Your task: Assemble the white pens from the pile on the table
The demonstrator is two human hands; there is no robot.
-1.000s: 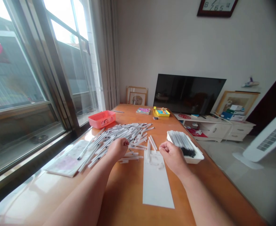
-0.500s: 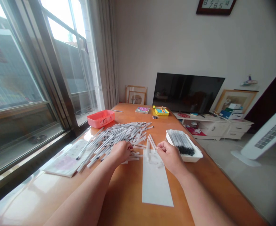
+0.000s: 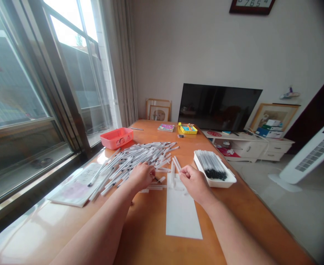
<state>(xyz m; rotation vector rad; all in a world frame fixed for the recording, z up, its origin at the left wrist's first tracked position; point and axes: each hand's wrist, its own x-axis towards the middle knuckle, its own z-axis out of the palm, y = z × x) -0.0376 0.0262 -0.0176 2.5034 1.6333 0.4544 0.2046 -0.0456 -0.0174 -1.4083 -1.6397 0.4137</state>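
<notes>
My left hand [image 3: 142, 176] is closed in a pinch at the near right side of a loose pile of pens [image 3: 140, 154] with pale barrels and black ends. A thin dark piece [image 3: 158, 180] shows beside its fingertips; whether it is held I cannot tell. My right hand [image 3: 195, 181] is also pinched closed, over the white paper sheet [image 3: 182, 217]. Its fingertips are by the near end of a pale tube [image 3: 177, 163]; what they hold is hidden. Small clear plastic pieces [image 3: 178, 187] lie on the sheet between the hands.
At right stands a white tray [image 3: 229, 181] of pens with black ends facing me. A red basket [image 3: 118, 138] is behind the pile, a booklet [image 3: 75, 187] at left. Farther back lie a yellow box [image 3: 188, 129] and a colourful book [image 3: 166, 127].
My right hand has shifted slightly left, closer to my left hand. The thin dark piece now shows beside my left fingertips. The whole view has moved a little.
</notes>
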